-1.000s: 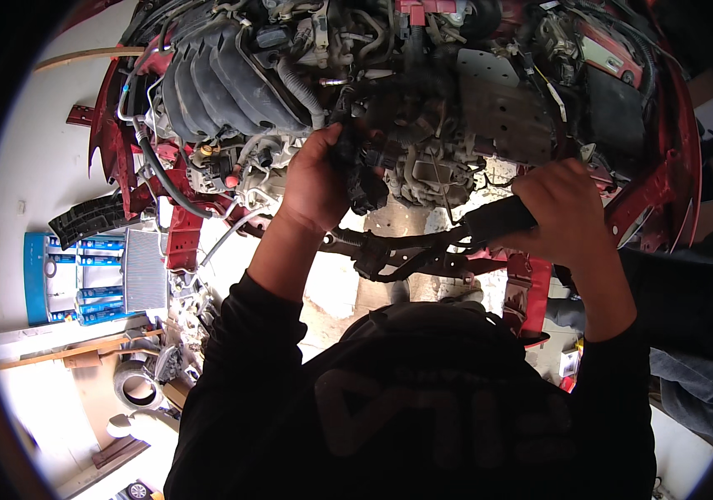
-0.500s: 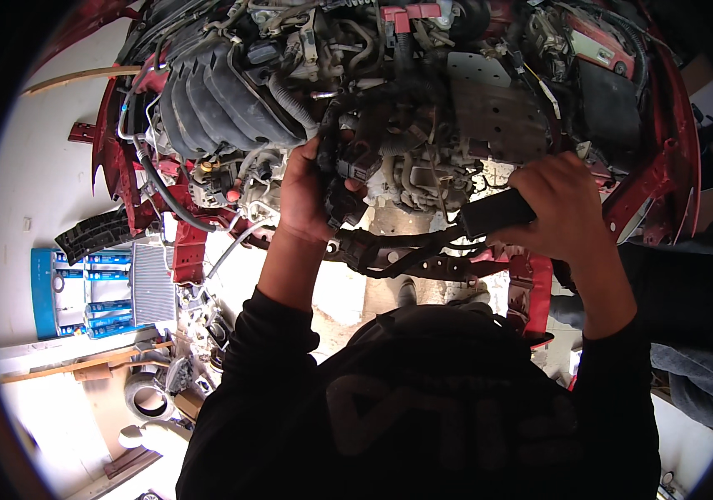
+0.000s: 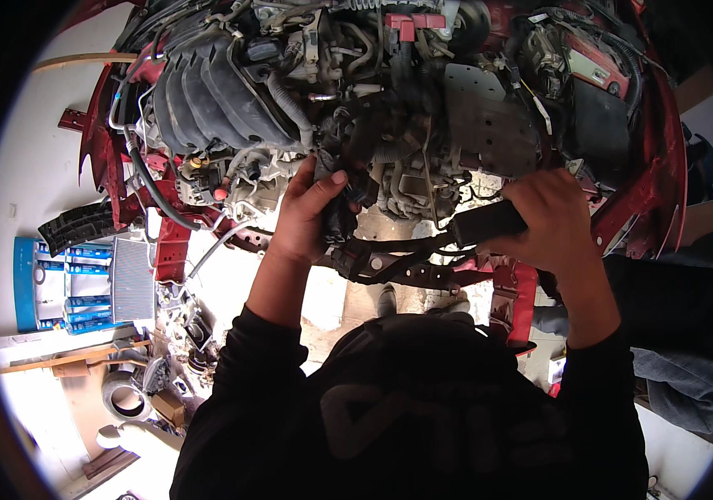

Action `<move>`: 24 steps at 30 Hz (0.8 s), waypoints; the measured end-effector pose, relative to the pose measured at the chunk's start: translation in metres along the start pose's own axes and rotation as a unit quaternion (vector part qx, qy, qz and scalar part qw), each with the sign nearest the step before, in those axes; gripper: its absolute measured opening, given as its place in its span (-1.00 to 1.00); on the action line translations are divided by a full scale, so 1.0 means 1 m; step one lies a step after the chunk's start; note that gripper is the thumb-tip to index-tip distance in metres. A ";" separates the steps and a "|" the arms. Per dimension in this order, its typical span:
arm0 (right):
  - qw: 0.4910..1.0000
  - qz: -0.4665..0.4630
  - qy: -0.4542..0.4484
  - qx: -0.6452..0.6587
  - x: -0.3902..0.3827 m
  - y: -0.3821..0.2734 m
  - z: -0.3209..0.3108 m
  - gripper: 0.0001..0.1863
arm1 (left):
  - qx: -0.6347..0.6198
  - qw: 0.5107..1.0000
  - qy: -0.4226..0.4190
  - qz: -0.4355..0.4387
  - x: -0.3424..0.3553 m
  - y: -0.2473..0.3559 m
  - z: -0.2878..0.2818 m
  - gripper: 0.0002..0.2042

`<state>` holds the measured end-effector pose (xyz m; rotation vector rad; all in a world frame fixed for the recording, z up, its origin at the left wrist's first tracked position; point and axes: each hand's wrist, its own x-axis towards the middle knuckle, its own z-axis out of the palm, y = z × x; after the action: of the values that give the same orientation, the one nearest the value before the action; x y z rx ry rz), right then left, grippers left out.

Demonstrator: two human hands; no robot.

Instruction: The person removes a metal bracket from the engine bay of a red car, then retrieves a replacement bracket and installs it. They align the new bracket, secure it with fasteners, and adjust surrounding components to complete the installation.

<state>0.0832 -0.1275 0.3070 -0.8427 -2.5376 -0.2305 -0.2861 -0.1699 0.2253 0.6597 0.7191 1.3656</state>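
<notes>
With my left hand [image 3: 300, 218] I grip a thick black wiring harness [image 3: 340, 218], my thumb lying across its front. Closed around a black rectangular box [image 3: 490, 223] is my right hand [image 3: 552, 223], fingers over its top and right end. Black taped cables [image 3: 398, 248] run from the box's left end to the lower part of the harness. Both hands are in front of an opened car engine bay, and a ribbed black plastic engine cover [image 3: 223, 104] lies beyond my left hand. The fingertips behind the harness are hidden.
A red crossbar [image 3: 423, 273] spans below the harness. Red body panels [image 3: 644, 196] flank the bay. A radiator-like panel [image 3: 133, 281], a tyre [image 3: 125, 397] and loose parts lie at the left. Another person's dark-clothed legs [image 3: 673, 308] are at the right.
My left hand has shifted its grip, and its thumb now shows across the harness. The dark connector by that hand has turned. My right hand still holds the box; the whole view has shifted slightly.
</notes>
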 end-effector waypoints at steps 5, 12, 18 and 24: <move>1.000 -0.010 0.009 0.002 0.002 -0.001 0.000 -0.15 | 0.044 0.998 0.039 0.000 -0.003 0.005 0.005 -0.54; 0.999 -0.030 -0.007 0.018 0.002 0.002 0.001 -0.19 | 0.101 0.994 0.051 0.008 -0.004 0.001 0.006 -0.57; 0.999 -0.025 -0.010 0.020 0.000 0.002 0.002 -0.20 | 0.102 0.986 0.125 -0.049 -0.011 -0.010 0.007 -0.58; 0.999 -0.024 -0.004 0.022 0.001 0.003 -0.001 -0.17 | 0.016 0.996 0.055 -0.061 -0.013 -0.008 0.006 -0.55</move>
<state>0.0842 -0.1251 0.3089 -0.7671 -2.5629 -0.1870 -0.2777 -0.1832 0.2238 0.5596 0.8576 1.2873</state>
